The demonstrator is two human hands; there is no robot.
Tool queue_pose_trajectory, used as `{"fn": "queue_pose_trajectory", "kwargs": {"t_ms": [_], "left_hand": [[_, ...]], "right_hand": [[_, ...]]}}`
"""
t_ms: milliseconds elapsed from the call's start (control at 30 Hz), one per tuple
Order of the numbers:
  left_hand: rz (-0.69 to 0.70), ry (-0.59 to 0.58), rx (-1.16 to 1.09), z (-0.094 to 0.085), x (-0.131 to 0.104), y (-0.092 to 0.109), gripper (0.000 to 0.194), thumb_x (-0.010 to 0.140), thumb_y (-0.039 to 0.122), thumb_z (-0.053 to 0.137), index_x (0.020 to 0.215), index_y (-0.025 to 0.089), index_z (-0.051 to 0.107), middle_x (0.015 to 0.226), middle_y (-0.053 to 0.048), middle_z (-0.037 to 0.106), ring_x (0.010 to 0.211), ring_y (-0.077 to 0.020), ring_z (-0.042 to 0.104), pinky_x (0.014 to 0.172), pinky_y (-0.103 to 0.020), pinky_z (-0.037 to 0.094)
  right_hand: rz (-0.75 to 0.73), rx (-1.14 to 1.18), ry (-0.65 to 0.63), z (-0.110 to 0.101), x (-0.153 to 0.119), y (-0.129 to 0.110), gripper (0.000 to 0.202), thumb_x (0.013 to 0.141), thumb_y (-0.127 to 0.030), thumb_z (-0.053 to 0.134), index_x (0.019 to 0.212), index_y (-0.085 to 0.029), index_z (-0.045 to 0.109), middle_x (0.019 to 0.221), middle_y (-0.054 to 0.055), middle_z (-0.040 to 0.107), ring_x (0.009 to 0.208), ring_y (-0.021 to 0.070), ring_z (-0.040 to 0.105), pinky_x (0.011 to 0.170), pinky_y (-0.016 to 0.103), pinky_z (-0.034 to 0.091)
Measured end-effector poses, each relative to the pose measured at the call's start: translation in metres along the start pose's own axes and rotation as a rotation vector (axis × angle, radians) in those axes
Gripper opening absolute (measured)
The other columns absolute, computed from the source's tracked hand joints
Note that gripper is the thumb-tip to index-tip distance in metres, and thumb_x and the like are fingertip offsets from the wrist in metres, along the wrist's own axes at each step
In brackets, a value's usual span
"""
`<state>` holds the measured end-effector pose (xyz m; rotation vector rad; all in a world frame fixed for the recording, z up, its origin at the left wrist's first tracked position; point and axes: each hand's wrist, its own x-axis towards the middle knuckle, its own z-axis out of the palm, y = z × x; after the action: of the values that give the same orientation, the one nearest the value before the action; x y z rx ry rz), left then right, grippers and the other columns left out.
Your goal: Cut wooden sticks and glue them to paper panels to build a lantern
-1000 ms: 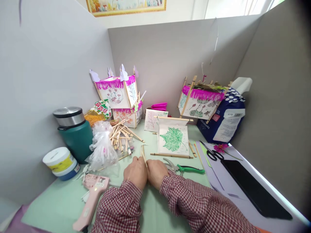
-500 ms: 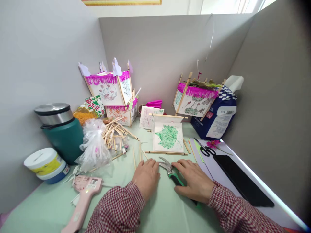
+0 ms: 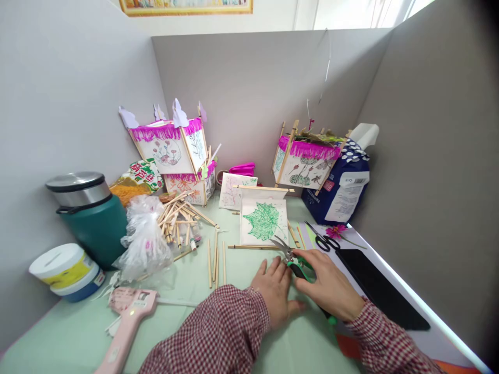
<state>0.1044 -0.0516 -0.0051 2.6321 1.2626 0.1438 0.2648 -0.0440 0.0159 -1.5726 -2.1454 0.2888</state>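
My right hand (image 3: 329,285) is closed round the green and black handles of pruning shears (image 3: 298,267); their curved metal blades point to the back left, close to the lower edge of a white panel (image 3: 263,222) with a green leaf print. Palm down on the table, my left hand (image 3: 275,293) lies with its thumb out and fingers stretched, right beside the shears. I cannot tell whether its fingertips touch them. Thin wooden sticks (image 3: 216,259) rest on the table to the left of this hand. A wooden bar edges the panel at top and bottom.
At left stand a pink glue gun (image 3: 128,322), a white tub (image 3: 64,270), a teal flask (image 3: 95,223), a plastic bag (image 3: 144,234) and a stick pile (image 3: 181,218). Decorated lanterns (image 3: 167,150) are behind. Scissors (image 3: 326,242), a black phone-like slab (image 3: 382,285) and a blue package (image 3: 346,187) are right.
My right hand has moved the shears rightward and a little away from me. My left hand has slid right, off the sticks, towards the shears. The view has shifted slightly.
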Motion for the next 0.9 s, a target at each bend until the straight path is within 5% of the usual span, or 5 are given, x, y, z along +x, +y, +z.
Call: {"fn": "queue_pose_trajectory", "kwargs": {"t_ms": [367, 567, 667, 800, 900], "left_hand": [[-0.599, 0.024, 0.306, -0.027, -0.067, -0.059, 0.069, 0.084, 0.049, 0.036, 0.13, -0.002, 0.038, 0.139, -0.024, 0.031, 0.132, -0.0336, 0.021, 0.106, -0.051, 0.016], [-0.333, 0.027, 0.207, -0.022, -0.063, -0.048, 0.067, 0.085, 0.054, 0.029, 0.136, 0.011, 0.032, 0.145, -0.011, 0.024, 0.134, -0.0254, 0.019, 0.108, -0.047, 0.017], [-0.463, 0.031, 0.214, -0.02, -0.063, -0.049, 0.072, 0.082, 0.054, 0.037, 0.132, 0.003, 0.037, 0.141, -0.02, 0.029, 0.132, -0.0313, 0.024, 0.106, -0.05, 0.02], [-0.555, 0.246, 0.092, -0.03, -0.067, -0.041, 0.043, 0.082, 0.037, 0.047, 0.101, 0.003, 0.063, 0.116, -0.024, 0.056, 0.118, -0.0346, 0.042, 0.102, -0.05, 0.024], [-0.506, 0.523, -0.518, -0.035, -0.064, -0.02, 0.034, 0.085, 0.033, 0.039, 0.093, 0.012, 0.064, 0.098, -0.016, 0.063, 0.102, -0.0272, 0.054, 0.094, -0.045, 0.035]], "right_hand": [[-0.018, -0.144, -0.087, -0.014, -0.022, 0.011, 0.05, 0.067, -0.025, 0.053, 0.115, -0.015, 0.054, 0.1, 0.011, 0.054, 0.094, 0.0258, 0.047, 0.083, 0.039, 0.038], [-0.172, -0.106, -0.116, 0.01, -0.027, -0.017, 0.05, 0.063, -0.023, 0.057, 0.113, -0.019, 0.055, 0.1, 0.01, 0.054, 0.094, 0.0263, 0.047, 0.08, 0.04, 0.039], [-0.215, -0.096, -0.092, 0.021, -0.024, -0.023, 0.05, 0.062, -0.022, 0.061, 0.112, -0.02, 0.056, 0.103, 0.01, 0.054, 0.096, 0.0266, 0.047, 0.083, 0.042, 0.039], [-0.267, -0.06, -0.002, 0.021, -0.016, -0.03, 0.036, 0.074, -0.03, 0.058, 0.109, -0.021, 0.058, 0.111, 0.009, 0.055, 0.105, 0.0275, 0.046, 0.089, 0.046, 0.038], [-0.352, 0.043, 0.177, 0.018, -0.018, -0.056, 0.031, 0.086, -0.027, 0.044, 0.114, -0.021, 0.054, 0.118, 0.009, 0.053, 0.111, 0.0245, 0.045, 0.093, 0.045, 0.038]]}}
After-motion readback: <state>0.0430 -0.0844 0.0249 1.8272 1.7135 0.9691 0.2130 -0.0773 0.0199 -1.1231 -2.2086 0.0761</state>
